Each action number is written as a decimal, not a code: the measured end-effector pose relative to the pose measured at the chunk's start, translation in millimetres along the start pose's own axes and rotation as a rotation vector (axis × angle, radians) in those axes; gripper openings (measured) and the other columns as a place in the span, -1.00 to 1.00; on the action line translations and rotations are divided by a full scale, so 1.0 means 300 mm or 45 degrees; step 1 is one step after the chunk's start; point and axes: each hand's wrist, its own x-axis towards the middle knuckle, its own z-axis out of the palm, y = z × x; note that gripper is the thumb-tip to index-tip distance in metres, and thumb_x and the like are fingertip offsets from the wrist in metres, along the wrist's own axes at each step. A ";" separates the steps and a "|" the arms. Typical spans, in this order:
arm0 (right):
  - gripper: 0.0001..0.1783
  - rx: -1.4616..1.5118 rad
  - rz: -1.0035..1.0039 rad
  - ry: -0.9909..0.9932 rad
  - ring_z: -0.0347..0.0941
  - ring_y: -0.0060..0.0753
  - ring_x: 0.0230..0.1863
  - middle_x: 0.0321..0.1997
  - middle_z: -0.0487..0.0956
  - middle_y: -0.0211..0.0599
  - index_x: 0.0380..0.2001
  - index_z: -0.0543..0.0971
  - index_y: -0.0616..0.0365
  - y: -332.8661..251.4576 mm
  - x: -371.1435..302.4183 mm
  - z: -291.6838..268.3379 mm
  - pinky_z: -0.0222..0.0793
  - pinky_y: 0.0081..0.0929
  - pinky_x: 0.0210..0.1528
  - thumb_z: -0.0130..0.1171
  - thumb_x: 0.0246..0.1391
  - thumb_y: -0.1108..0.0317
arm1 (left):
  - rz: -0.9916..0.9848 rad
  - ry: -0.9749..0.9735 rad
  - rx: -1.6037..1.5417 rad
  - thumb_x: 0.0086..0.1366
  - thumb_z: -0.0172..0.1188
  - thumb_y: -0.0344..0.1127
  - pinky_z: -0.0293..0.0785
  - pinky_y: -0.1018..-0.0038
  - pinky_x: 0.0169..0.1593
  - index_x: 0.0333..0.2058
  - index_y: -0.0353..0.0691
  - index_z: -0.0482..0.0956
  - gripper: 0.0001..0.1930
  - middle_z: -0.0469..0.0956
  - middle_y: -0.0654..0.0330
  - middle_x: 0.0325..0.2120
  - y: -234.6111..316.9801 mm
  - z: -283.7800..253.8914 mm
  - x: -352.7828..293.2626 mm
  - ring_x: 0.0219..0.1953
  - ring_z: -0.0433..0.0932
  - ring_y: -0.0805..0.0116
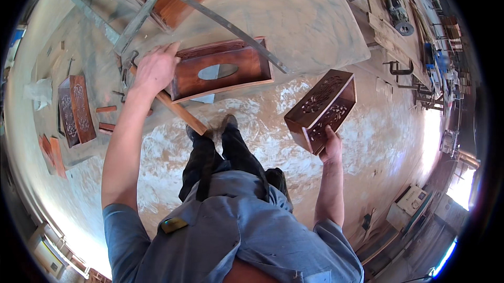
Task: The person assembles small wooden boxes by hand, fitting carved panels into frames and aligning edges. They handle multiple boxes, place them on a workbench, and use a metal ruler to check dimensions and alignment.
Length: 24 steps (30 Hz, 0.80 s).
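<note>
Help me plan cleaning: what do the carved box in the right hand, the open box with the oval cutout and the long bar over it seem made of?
Carved box: probably wood, by its dark red-brown tone; slight sheen suggests varnish.
Open box: likely wood, perhaps stained, with grain-like streaks and paler edges.
Long bar: apparently metal, slim and dull grey; which metal is unclear.
</note>
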 end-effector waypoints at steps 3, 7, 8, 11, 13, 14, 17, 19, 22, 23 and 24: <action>-0.62 -0.007 0.008 -0.012 0.55 -0.14 -0.09 -0.05 0.55 -0.01 0.08 0.34 0.40 0.065 -0.006 -0.006 0.54 -0.22 -0.02 -0.20 0.32 0.37 | 0.098 0.078 -0.080 0.22 0.17 -0.27 0.41 0.20 0.04 0.06 -0.22 0.43 -0.57 0.57 0.02 -0.12 0.038 0.044 0.031 -0.01 0.50 0.04; -0.69 0.028 0.029 0.018 0.55 -0.18 -0.11 -0.08 0.54 -0.08 0.02 0.37 0.34 0.099 -0.039 0.027 0.54 -0.22 -0.05 -0.06 0.27 0.40 | 0.062 -0.078 -0.190 0.21 0.19 -0.23 0.42 0.18 0.00 0.03 -0.19 0.44 -0.59 0.58 0.01 -0.19 0.089 0.088 0.119 -0.07 0.51 0.01; -0.68 0.025 0.035 0.013 0.54 -0.18 -0.10 -0.07 0.53 -0.08 0.03 0.37 0.34 0.100 -0.053 0.041 0.53 -0.22 -0.05 -0.06 0.27 0.40 | 0.029 -0.173 -0.158 0.20 0.20 -0.23 0.43 0.16 -0.03 -0.03 -0.19 0.47 -0.63 0.58 0.00 -0.22 0.096 0.086 0.143 -0.10 0.51 -0.01; -0.67 0.019 0.056 0.002 0.53 -0.19 -0.10 -0.06 0.52 -0.08 0.04 0.36 0.37 0.116 -0.082 0.057 0.52 -0.23 -0.04 -0.07 0.27 0.40 | -0.009 -0.359 -0.136 0.19 0.20 -0.21 0.43 0.12 -0.11 -0.20 -0.19 0.52 -0.75 0.59 -0.01 -0.32 0.104 0.088 0.181 -0.18 0.53 -0.06; -0.66 0.017 0.061 -0.015 0.53 -0.19 -0.10 -0.07 0.52 -0.09 0.05 0.35 0.38 0.126 -0.088 0.053 0.52 -0.24 -0.04 -0.07 0.27 0.40 | 0.040 -0.330 -0.215 0.19 0.20 -0.20 0.43 0.08 -0.16 -0.33 -0.20 0.54 -0.80 0.58 -0.02 -0.40 0.102 0.072 0.183 -0.24 0.53 -0.09; -0.65 0.009 0.049 -0.018 0.53 -0.19 -0.11 -0.07 0.52 -0.09 0.05 0.35 0.38 0.130 -0.087 0.051 0.52 -0.25 -0.05 -0.07 0.27 0.40 | 0.081 -0.344 -0.179 0.19 0.20 -0.19 0.43 0.08 -0.17 -0.35 -0.21 0.54 -0.80 0.58 -0.03 -0.42 0.110 0.055 0.183 -0.24 0.53 -0.08; -0.67 -0.009 0.023 -0.024 0.53 -0.22 -0.12 -0.09 0.53 -0.11 0.03 0.37 0.37 0.153 -0.080 0.024 0.53 -0.26 -0.06 -0.07 0.27 0.40 | 0.159 -0.368 -0.101 0.19 0.19 -0.19 0.44 0.09 -0.16 -0.38 -0.22 0.56 -0.80 0.58 -0.03 -0.43 0.142 -0.002 0.146 -0.24 0.54 -0.06; -0.68 -0.033 0.012 -0.009 0.53 -0.23 -0.13 -0.10 0.54 -0.12 0.02 0.38 0.36 0.158 -0.083 0.016 0.52 -0.27 -0.07 -0.07 0.27 0.39 | 0.147 -0.355 -0.090 0.20 0.18 -0.21 0.44 0.12 -0.13 -0.35 -0.20 0.59 -0.81 0.60 -0.03 -0.39 0.158 -0.041 0.091 -0.21 0.55 -0.05; -0.69 -0.043 -0.013 -0.013 0.53 -0.24 -0.14 -0.12 0.55 -0.14 0.00 0.39 0.35 0.158 -0.100 0.021 0.52 -0.29 -0.08 -0.06 0.27 0.38 | 0.026 -0.404 -0.129 0.21 0.15 -0.19 0.43 0.08 -0.14 -0.36 -0.24 0.58 -0.78 0.60 -0.05 -0.38 0.171 -0.104 -0.008 -0.23 0.55 -0.08; -0.69 -0.045 -0.024 -0.018 0.53 -0.24 -0.15 -0.13 0.55 -0.15 0.00 0.40 0.35 0.155 -0.111 0.027 0.52 -0.29 -0.09 -0.05 0.27 0.38 | -0.007 -0.411 -0.141 0.21 0.14 -0.19 0.43 0.07 -0.14 -0.36 -0.24 0.58 -0.77 0.60 -0.05 -0.38 0.166 -0.118 -0.046 -0.23 0.55 -0.09; -0.69 -0.068 -0.015 -0.015 0.53 -0.25 -0.15 -0.13 0.55 -0.16 -0.01 0.40 0.34 0.157 -0.123 0.036 0.51 -0.29 -0.10 -0.05 0.27 0.37 | -0.049 -0.446 -0.167 0.21 0.12 -0.17 0.42 0.07 -0.13 -0.32 -0.25 0.58 -0.75 0.59 -0.08 -0.35 0.145 -0.130 -0.089 -0.21 0.54 -0.11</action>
